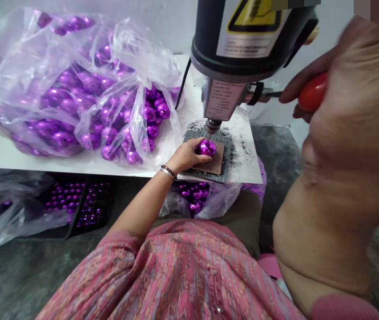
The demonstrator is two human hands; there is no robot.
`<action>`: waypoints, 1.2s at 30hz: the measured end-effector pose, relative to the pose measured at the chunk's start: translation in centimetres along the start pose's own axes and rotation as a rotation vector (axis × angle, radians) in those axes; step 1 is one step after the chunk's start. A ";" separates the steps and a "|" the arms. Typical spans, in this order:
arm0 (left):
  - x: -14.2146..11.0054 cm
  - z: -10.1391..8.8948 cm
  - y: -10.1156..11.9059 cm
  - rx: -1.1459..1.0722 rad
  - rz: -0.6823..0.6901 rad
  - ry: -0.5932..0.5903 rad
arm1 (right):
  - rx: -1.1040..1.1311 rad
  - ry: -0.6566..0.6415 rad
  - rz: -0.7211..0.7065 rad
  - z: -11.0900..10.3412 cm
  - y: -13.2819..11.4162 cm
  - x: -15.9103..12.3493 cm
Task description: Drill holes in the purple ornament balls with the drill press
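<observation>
My left hand [191, 155] is closed round a shiny purple mirrored ball [207, 148], with thumb and fingers at its sides. The ball rests on a brown square board [214, 163] that lies on the grey metal base [224, 177] of a drill press [224, 100]. Straight above, the drill's chuck [213, 126] points down, its bit at or just over the ball's top; I cannot tell whether they touch. At the right, my right hand [336, 89] is wrapped around the red knob [313, 91] of the drill press lever.
A big clear plastic bag [86, 84] of purple balls covers the left of the white table [163, 164]. Dark shavings [243, 146] surround the base. Below the table edge are an open bag of balls [194, 195] and black crates [86, 209] holding more. A black cable [183, 84] hangs behind.
</observation>
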State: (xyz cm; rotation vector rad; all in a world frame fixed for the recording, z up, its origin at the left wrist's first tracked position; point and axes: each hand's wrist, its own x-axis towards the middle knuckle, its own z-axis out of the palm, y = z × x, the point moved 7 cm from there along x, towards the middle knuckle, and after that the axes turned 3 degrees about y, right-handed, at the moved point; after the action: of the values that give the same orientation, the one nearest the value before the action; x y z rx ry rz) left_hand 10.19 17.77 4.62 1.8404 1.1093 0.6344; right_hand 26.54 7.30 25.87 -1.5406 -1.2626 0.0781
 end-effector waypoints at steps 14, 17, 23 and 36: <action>0.1 0.3 -0.4 0.131 0.000 0.050 | -0.025 0.320 -0.309 1.1 2.4 -5.1; 0.0 0.3 -0.4 0.133 0.015 0.063 | -0.016 0.325 -0.364 1.4 2.8 -5.3; -0.1 0.4 -0.4 0.130 0.017 0.082 | -0.057 0.395 -0.429 2.1 4.0 -6.3; -0.4 0.7 -0.4 0.122 0.029 0.091 | -0.062 0.517 -0.405 3.5 6.8 -7.1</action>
State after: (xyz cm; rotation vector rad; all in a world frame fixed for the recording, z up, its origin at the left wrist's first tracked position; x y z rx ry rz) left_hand 10.34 17.25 3.96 1.9505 1.2057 0.6860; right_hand 25.77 5.55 15.67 -1.2184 -1.1316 -0.5891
